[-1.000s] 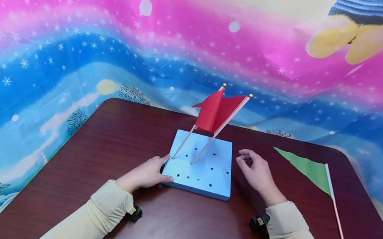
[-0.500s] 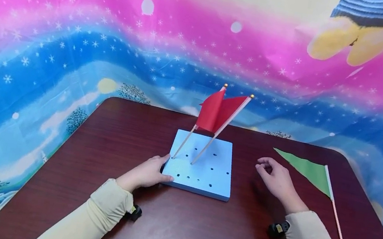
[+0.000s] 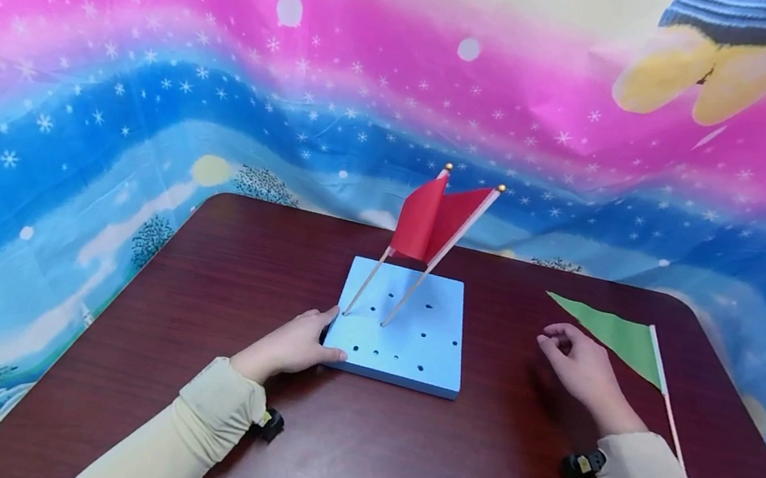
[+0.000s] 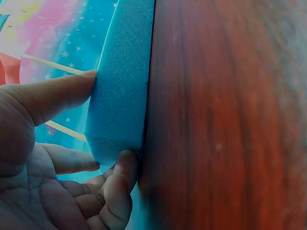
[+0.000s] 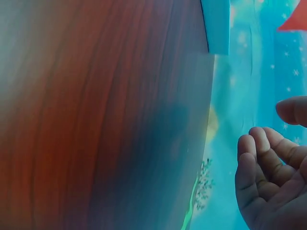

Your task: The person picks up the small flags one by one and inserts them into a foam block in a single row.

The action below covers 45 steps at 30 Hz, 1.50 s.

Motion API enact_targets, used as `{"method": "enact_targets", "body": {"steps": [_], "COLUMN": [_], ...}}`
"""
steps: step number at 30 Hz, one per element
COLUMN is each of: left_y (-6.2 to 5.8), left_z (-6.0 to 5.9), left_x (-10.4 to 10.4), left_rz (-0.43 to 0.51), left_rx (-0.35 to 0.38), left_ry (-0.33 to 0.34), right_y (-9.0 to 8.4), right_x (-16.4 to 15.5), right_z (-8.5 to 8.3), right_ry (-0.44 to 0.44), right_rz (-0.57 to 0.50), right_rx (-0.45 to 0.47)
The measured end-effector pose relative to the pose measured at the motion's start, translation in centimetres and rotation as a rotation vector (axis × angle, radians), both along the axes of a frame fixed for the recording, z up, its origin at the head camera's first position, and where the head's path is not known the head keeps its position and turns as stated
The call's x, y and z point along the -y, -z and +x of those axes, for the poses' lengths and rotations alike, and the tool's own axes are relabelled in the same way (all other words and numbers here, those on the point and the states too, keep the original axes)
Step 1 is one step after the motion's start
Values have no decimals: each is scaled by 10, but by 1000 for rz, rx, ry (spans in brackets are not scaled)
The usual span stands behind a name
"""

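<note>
Left hand (image 3: 290, 346) grips foam block (image 3: 405, 336); right hand (image 3: 582, 365) nears green flag (image 3: 621, 336).

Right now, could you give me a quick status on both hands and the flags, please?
Left hand grips foam block corner. Right hand open, empty, beside green flag lying flat. Two red flags planted. Nothing between.

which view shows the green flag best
The head view: the whole green flag lies flat on the table, just beyond the right hand. The right wrist view catches only a green sliver; the left wrist view shows none.
</note>
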<state>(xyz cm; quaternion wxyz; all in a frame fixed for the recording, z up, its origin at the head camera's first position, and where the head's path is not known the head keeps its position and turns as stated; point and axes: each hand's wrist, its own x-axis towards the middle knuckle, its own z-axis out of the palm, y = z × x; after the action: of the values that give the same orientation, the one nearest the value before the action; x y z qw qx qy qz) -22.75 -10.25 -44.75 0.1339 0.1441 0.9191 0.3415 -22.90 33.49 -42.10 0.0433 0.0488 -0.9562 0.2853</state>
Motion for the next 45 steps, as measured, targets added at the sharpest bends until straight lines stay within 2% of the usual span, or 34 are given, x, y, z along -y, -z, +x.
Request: {"method": "enact_targets", "body": {"steps": [8,18,24,45], "left_y": [0,-3,-5,-7], "left_z": [1,1,0,3], "left_x": [1,1,2,4], "left_rz": [12,11,8,-2], "left_rx": [3,12,17,24], "left_ry": [2,10,6,-17], "right_y": [3,6,5,1], "right_x": [-27,-71,-94,-128], "right_z": [5,28,36,49], "right_ry": [24,102,149,213], "right_rz": [32,102,146,192], "right_rx": [16,42,53,81]}}
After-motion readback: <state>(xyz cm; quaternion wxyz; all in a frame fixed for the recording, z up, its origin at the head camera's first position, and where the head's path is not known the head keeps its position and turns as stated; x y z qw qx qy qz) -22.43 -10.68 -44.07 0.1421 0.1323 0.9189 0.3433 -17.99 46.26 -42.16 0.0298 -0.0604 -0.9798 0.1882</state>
